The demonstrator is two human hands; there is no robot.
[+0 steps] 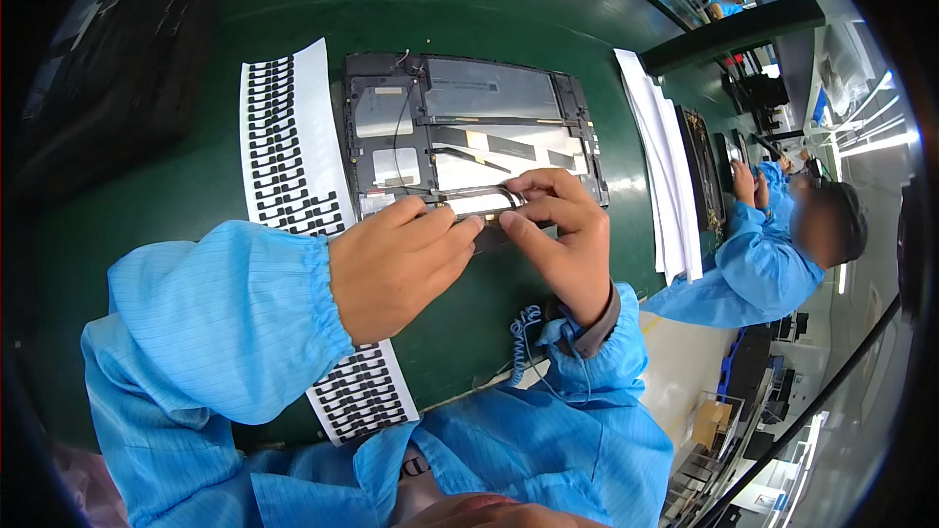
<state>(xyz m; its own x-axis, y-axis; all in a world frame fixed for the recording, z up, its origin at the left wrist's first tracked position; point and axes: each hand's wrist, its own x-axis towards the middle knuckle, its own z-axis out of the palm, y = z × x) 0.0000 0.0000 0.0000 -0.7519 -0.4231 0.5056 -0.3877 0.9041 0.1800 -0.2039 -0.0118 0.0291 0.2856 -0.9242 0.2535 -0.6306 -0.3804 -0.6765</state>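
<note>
A flat device housing [501, 145] with a black frame and silvery metal plates lies on the green table in front of me. My left hand [401, 259] rests over its near left edge, fingers bent together and fingertips down on the rim; what is under them is hidden. From the right, my right hand [567, 240] reaches to the same near edge, with thumb and forefinger closed at the end of a thin black strip [479, 196]. The strip lies along the housing between both hands.
A white sheet [318, 88] with rows of black die-cut pieces runs beneath my left arm. White papers [657, 166] and dark panels [699, 161] lie to the right, near a co-worker in blue [763, 259]. A blue coiled cord [519, 342] hangs by my right sleeve.
</note>
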